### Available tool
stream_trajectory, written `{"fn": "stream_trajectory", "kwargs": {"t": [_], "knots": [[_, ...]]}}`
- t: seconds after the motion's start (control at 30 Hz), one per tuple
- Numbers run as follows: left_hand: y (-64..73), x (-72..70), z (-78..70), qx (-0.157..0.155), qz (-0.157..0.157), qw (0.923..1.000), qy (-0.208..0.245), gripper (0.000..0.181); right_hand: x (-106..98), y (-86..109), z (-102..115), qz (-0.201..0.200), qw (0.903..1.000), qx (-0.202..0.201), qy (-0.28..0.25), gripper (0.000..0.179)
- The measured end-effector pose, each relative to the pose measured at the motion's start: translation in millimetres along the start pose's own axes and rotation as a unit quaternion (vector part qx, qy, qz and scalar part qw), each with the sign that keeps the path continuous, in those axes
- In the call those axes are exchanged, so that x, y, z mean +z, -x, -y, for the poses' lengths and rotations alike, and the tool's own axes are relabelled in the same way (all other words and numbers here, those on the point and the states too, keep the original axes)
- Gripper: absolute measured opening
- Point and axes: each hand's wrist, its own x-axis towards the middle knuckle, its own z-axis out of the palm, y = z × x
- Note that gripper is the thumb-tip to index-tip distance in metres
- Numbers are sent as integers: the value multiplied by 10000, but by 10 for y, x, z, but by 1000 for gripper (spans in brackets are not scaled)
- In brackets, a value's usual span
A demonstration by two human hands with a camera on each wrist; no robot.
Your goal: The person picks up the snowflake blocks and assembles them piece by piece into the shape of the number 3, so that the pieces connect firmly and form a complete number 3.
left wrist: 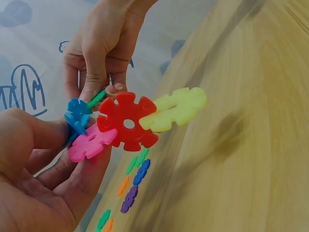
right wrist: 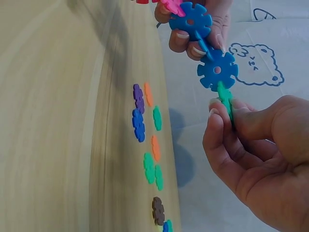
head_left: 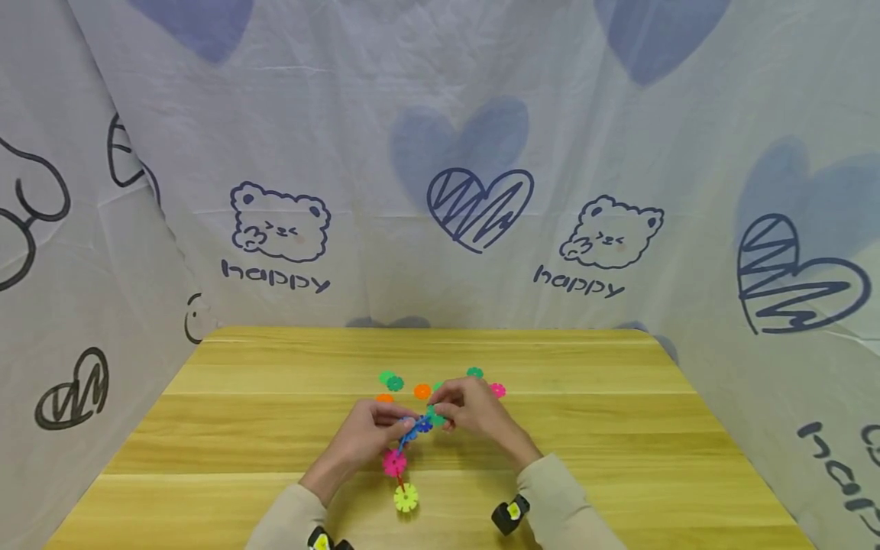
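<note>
A chain of slotted plastic snowflake discs hangs between my two hands above the table. My left hand (head_left: 364, 435) pinches it at the blue discs, thumb on top. In the right wrist view a blue disc (right wrist: 207, 72) extends past those fingers, and a green disc (right wrist: 225, 99) meets its slotted edge. My right hand (head_left: 477, 412) pinches that green disc between thumb and fingers. From the left hand's side, a pink disc (left wrist: 91, 145), a red disc (left wrist: 112, 118) and a yellow disc (left wrist: 181, 107) dangle joined in a row, the yellow one at the free end.
Loose discs lie flat on the wooden table (head_left: 241, 435) beyond the hands, among them an orange disc (head_left: 422, 391), a pink disc (head_left: 498, 390), a purple disc (right wrist: 138, 98) and a brown disc (right wrist: 158, 211). Printed white cloth (head_left: 385, 252) hangs behind and at both sides.
</note>
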Motion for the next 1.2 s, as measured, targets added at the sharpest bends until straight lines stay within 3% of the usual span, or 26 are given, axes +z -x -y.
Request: {"fn": "stream_trajectory", "kwargs": {"t": [0.53, 0.83, 1.2], "knots": [[4, -8, 5, -165, 52, 9998, 121, 24, 46, 12, 39, 33, 9999, 95, -27, 12], [7, -14, -6, -85, 173, 9997, 180, 27, 21, 3, 3, 48, 10000, 55, 20, 13], [2, -16, -48, -545, -8, 9979, 338, 39, 40, -60, -3, -228, 9995, 25, -203, 11]]}}
